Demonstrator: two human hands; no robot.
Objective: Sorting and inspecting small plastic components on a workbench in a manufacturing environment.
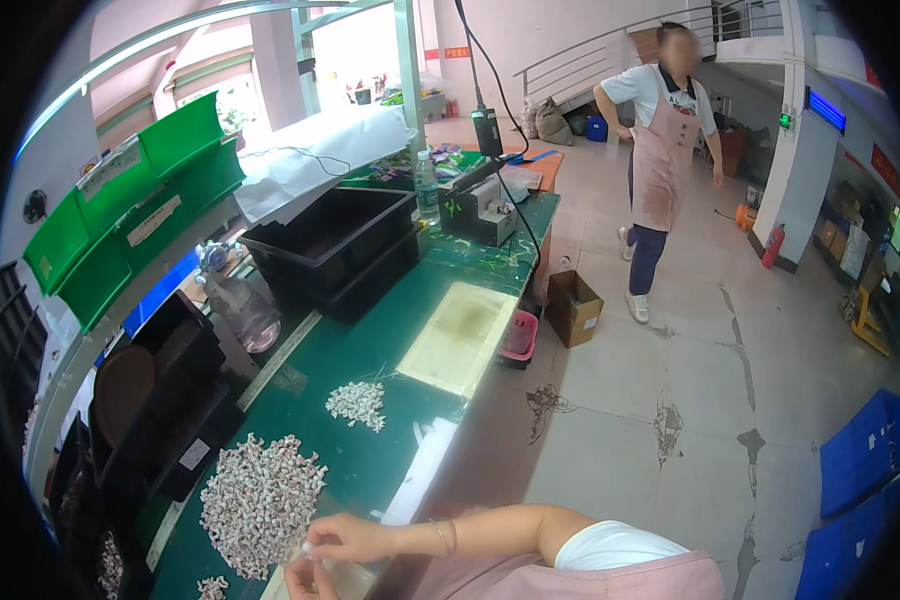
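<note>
the heaped pale pieces (262, 510) looked rough and matt on the smooth, faintly glossy green worktop (370, 342). the black crate (370, 247) and green bins (183, 138) were smooth plastic, the bottle (426, 192) clear, shiny plastic. the carton (584, 314) was matt cardboard, the standing person's apron (662, 165) cloth.

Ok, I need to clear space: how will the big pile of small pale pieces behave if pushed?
The big pile would probably spread, as its pieces look loose. Each may be light, being small beside the right hand. Their uneven shapes suggest tumbling rather than smooth rolling.
</note>
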